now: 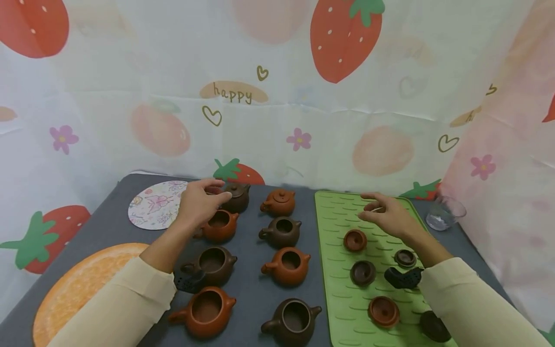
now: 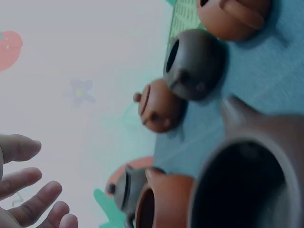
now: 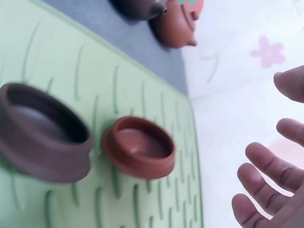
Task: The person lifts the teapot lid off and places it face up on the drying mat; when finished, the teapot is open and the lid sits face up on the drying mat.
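My left hand [image 1: 200,201] hovers beside a dark lidded teapot [image 1: 237,196] at the back of the left row, its relaxed fingers holding nothing. Below it stands an open reddish-orange teapot [image 1: 218,225]. In the second row, an orange teapot [image 1: 280,202] wears its lid, while a dark teapot [image 1: 284,232] in front of it is lidless. My right hand [image 1: 388,215] is above the green mat [image 1: 338,207], fingers bent loosely around nothing. Nearest to it lies an upturned orange lid [image 1: 355,240]. A dark lid [image 3: 45,135] sits beside the orange one in the right wrist view.
More lidless teapots, including an orange one [image 1: 289,266], stand toward the front. Other lids, such as an orange lid [image 1: 383,311], lie on the mat. A clear glass [image 1: 444,213] stands right of it. A floral round mat [image 1: 153,205] and an orange-slice mat [image 1: 82,289] lie left.
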`<control>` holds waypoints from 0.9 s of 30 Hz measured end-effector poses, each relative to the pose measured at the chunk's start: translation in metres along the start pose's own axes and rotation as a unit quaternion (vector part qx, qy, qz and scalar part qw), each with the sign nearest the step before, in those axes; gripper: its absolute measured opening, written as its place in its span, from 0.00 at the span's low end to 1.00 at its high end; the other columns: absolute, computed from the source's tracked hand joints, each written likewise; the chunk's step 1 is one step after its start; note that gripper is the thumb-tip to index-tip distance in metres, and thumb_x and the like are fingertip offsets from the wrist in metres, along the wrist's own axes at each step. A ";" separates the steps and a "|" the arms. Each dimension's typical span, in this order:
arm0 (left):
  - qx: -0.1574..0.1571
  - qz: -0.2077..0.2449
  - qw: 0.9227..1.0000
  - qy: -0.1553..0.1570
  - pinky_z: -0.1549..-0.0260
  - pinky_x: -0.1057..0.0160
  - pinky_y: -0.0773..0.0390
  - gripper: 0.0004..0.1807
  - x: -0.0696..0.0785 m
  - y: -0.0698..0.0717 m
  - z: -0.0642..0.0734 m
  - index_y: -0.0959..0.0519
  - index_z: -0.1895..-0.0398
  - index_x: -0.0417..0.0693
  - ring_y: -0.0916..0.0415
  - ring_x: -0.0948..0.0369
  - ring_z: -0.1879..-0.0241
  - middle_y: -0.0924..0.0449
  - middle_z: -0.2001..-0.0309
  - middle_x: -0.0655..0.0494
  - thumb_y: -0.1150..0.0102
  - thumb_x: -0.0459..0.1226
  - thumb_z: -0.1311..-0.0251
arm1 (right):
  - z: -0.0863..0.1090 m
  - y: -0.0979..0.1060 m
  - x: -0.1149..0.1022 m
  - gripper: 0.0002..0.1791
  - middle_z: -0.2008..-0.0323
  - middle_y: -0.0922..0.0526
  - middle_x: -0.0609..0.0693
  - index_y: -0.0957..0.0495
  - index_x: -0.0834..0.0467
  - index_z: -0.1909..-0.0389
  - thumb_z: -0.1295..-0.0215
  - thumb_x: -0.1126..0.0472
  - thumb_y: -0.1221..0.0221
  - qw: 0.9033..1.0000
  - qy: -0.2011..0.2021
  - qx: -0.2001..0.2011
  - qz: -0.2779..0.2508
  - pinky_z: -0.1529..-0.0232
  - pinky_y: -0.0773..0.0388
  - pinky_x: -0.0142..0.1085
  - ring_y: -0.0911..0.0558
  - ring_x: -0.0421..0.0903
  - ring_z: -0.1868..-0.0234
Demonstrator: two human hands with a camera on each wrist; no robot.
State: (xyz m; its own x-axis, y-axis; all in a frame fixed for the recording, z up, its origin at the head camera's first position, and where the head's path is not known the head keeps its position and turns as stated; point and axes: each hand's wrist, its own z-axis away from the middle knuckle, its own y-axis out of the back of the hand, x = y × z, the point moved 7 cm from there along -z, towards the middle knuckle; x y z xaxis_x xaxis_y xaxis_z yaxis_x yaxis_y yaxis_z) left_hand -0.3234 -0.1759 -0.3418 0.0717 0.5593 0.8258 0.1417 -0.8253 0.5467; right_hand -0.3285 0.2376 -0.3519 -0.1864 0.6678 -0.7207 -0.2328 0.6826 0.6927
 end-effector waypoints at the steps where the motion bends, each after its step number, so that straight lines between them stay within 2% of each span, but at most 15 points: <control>1: -0.004 0.005 1.000 0.000 0.61 0.50 0.24 0.21 0.004 -0.004 -0.001 0.22 0.43 0.41 0.24 0.46 0.56 0.21 0.53 0.41 0.38 0.40 0.38 | -0.001 0.001 -0.004 0.34 0.46 0.26 0.65 0.38 0.59 0.30 0.31 0.50 0.42 1.000 0.006 0.002 0.003 0.55 0.25 0.54 0.25 0.61 0.46; 7: -0.016 0.030 0.999 0.003 0.64 0.53 0.23 0.20 0.019 -0.024 -0.010 0.21 0.43 0.44 0.23 0.47 0.61 0.21 0.53 0.44 0.37 0.40 0.37 | -0.011 0.001 -0.020 0.33 0.46 0.26 0.62 0.36 0.56 0.30 0.32 0.48 0.42 1.000 0.015 0.012 0.002 0.55 0.25 0.53 0.24 0.59 0.47; 14: -0.006 0.058 0.998 0.012 0.59 0.53 0.23 0.19 0.026 -0.040 -0.019 0.20 0.46 0.47 0.25 0.51 0.54 0.20 0.54 0.48 0.34 0.41 0.40 | -0.024 -0.005 -0.036 0.31 0.46 0.25 0.60 0.34 0.54 0.31 0.32 0.48 0.41 0.999 0.021 0.023 -0.021 0.51 0.28 0.54 0.24 0.57 0.47; 23: -0.015 0.118 0.992 0.047 0.59 0.54 0.25 0.18 0.020 -0.064 -0.028 0.18 0.48 0.46 0.26 0.52 0.54 0.20 0.53 0.50 0.33 0.40 0.41 | -0.047 -0.024 -0.058 0.28 0.48 0.25 0.58 0.31 0.52 0.34 0.33 0.51 0.40 0.997 0.024 0.028 -0.070 0.49 0.28 0.53 0.25 0.55 0.47; 27: -0.024 0.122 0.990 0.066 0.57 0.53 0.26 0.17 0.012 -0.077 -0.033 0.18 0.48 0.46 0.29 0.51 0.51 0.22 0.51 0.49 0.33 0.39 0.41 | -0.057 -0.039 -0.063 0.27 0.47 0.25 0.57 0.30 0.51 0.34 0.32 0.52 0.40 0.995 0.020 0.029 -0.094 0.49 0.28 0.52 0.26 0.54 0.46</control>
State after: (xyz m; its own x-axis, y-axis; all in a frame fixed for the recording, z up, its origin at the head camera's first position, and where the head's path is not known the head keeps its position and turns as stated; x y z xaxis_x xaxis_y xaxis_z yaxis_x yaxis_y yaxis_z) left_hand -0.3659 -0.1085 -0.3693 -0.0325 0.3296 0.9435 0.0886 -0.9394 0.3312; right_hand -0.3619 0.1518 -0.3353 -0.1817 0.5148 -0.8378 -0.2126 0.8113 0.5447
